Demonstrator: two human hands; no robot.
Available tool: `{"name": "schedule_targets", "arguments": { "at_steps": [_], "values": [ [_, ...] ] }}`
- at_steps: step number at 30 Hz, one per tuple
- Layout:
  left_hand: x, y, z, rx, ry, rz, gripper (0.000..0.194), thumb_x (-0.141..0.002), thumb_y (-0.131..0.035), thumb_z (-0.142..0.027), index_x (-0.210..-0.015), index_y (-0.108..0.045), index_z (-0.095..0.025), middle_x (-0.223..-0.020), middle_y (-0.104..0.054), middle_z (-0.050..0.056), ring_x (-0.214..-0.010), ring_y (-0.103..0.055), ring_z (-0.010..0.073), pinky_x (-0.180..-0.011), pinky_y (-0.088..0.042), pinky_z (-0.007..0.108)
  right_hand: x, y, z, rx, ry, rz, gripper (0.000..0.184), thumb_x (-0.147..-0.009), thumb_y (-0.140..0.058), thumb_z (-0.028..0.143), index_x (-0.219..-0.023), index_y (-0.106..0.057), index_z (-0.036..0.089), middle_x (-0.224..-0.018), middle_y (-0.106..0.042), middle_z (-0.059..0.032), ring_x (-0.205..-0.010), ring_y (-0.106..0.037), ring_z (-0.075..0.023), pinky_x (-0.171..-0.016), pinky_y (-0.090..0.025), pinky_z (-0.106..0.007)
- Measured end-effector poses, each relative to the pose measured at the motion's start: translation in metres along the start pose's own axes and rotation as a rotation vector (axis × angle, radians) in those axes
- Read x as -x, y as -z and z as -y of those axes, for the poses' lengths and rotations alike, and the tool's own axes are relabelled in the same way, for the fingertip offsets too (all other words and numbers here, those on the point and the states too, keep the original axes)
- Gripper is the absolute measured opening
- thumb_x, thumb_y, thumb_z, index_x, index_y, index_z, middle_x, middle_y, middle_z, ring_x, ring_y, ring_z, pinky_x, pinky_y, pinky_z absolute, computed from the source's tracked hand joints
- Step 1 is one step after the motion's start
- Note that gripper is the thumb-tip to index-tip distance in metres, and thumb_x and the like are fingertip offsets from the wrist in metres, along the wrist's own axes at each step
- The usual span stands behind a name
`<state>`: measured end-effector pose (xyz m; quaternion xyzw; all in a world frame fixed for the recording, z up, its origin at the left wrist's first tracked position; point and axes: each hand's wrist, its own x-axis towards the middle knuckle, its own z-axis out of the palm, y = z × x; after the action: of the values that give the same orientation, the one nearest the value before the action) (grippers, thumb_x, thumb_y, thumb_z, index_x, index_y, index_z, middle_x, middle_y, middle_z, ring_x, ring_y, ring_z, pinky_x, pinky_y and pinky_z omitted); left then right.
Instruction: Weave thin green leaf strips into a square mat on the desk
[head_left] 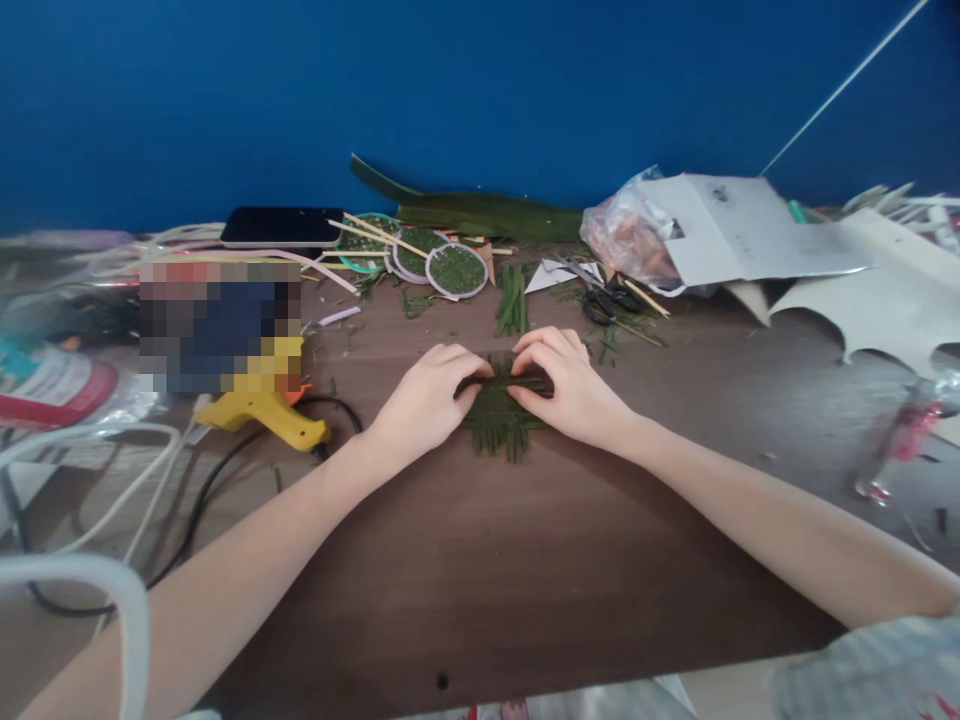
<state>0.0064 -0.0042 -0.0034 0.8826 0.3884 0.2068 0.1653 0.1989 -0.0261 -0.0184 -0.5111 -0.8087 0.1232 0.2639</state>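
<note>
A small woven mat of green leaf strips [499, 425] lies on the brown table, with loose strip ends fringing its near edge. My left hand [439, 395] pinches the mat's far left part between thumb and fingers. On the opposite side, my right hand [562, 380] is closed with thumb and fingertips on the strips at the far right part. Just beyond the mat is a small bunch of cut green strips [512, 300]. The fingertips partly cover the weave, so its far edge is hard to make out.
Yellow glue gun [274, 400] with a black cord lies left. Behind are a phone [281, 227], round green-filled rings [456, 271], a long leaf [487, 215] and black-handled scissors [600, 305]. Plastic bag [630, 235] and cut white card [750, 230] are at right. A white tube [135, 620] crosses lower left.
</note>
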Motion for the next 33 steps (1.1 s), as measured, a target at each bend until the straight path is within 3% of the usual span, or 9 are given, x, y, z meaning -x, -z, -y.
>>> {"name": "schedule_targets", "arguments": {
  "at_steps": [7, 33],
  "values": [
    [0.0022, -0.0019, -0.0031, -0.013, 0.054, -0.026, 0.005, -0.075, -0.054, -0.009, -0.076, -0.056, -0.014, -0.083, -0.056, 0.004, -0.082, -0.053, 0.0154, -0.079, -0.044, 0.029, 0.0005, -0.0003, -0.0003, 0.008, 0.005, 0.002, 0.008, -0.077, -0.056, 0.023, -0.080, -0.049, 0.020, -0.103, -0.054, -0.0077, -0.097, -0.044, -0.0234, -0.083, -0.036, -0.039],
    [0.0014, -0.0023, -0.0033, -0.009, 0.093, 0.009, 0.006, -0.074, -0.058, -0.014, -0.079, -0.056, -0.015, -0.084, -0.056, 0.003, -0.084, -0.052, 0.0171, -0.080, -0.044, 0.032, 0.0000, -0.0001, 0.0017, -0.005, 0.021, 0.008, 0.003, -0.078, -0.054, 0.021, -0.078, -0.052, 0.020, -0.107, -0.055, -0.0063, -0.101, -0.044, -0.0232, -0.087, -0.035, -0.040]
  ]
}}
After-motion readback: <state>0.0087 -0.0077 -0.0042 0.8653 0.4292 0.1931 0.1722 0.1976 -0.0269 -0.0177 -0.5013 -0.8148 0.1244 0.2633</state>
